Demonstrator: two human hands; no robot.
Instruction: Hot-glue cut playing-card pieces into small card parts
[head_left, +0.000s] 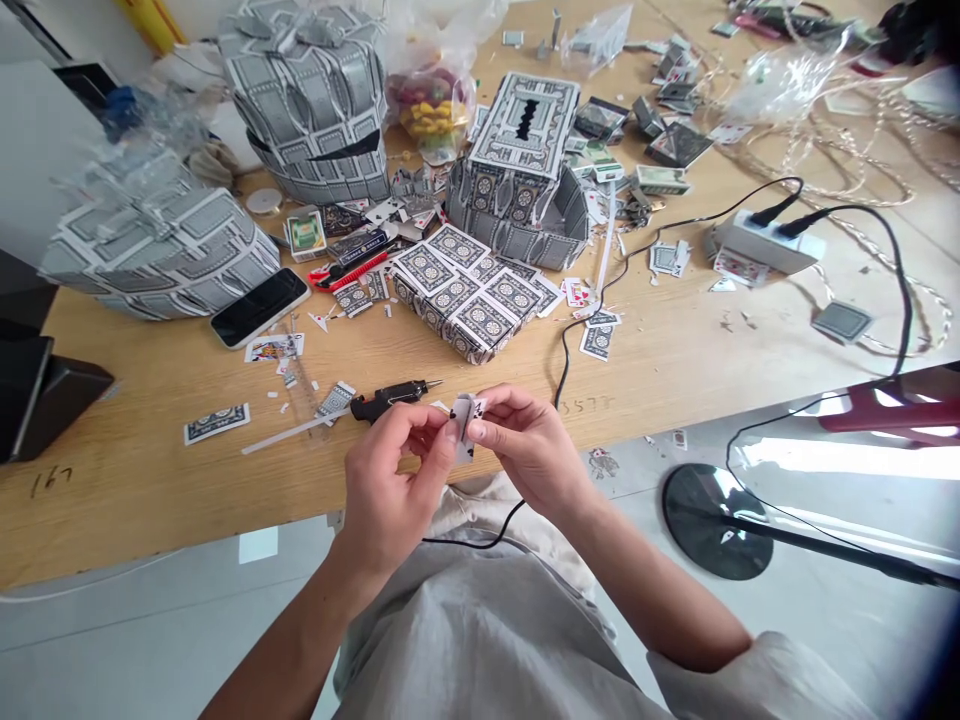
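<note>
Between both hands, near the table's front edge, is a folded playing card [465, 422], bent so that its white face with black marks shows. My left hand [401, 465] pinches its left side between thumb and fingers. On its right side, my right hand [525, 440] grips it the same way. Just behind my left hand lies a black glue gun [390, 400] with a white glue stick [292, 433] sticking out of its back. Farther back sits a flat box covered in patterned playing cards [472, 290].
Card-woven baskets [307, 100] and a card-covered box [525, 125] stand at the back. A smartphone [260, 308], a red utility knife [349, 270] and loose cards [217, 424] lie at left. A black cord [564, 360] runs to a white power strip [772, 240] at right.
</note>
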